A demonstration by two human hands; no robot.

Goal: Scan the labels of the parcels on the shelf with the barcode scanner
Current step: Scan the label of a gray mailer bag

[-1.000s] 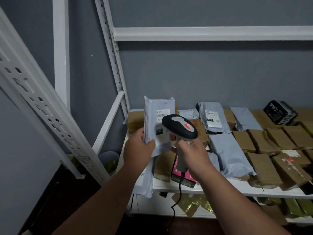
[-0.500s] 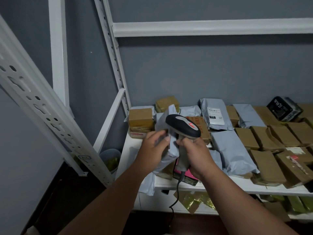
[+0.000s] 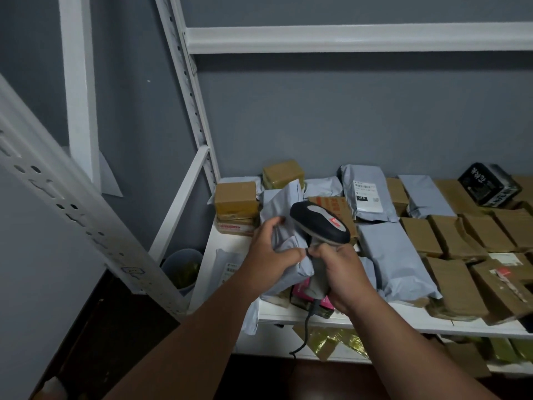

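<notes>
Left hand [image 3: 269, 255] grips a grey poly-mailer parcel [image 3: 284, 235], fingers curled round its crumpled middle, held tilted just above the front left of the shelf [image 3: 375, 320]. No label shows on the face turned to the camera. Right hand [image 3: 344, 280] holds the barcode scanner [image 3: 320, 225] by its handle, fingers wrapped round the grip, head pointing away and to the left, touching or nearly touching the parcel; cannot tell which. Scanner cable [image 3: 305, 330] hangs below the shelf edge. Remaining parcels lie in rows across the shelf: brown cardboard boxes [image 3: 450, 235] to the right, a labelled grey mailer [image 3: 367, 196] at the back, a black box [image 3: 487, 184] far right. Risks, as judged: the mailer is soft and bunched, so a creased label may not read; with the scanner this close, the beam may miss the code. The loose cable could snag a front parcel, such as the pink box [image 3: 300, 293], and drag it off the shelf.
</notes>
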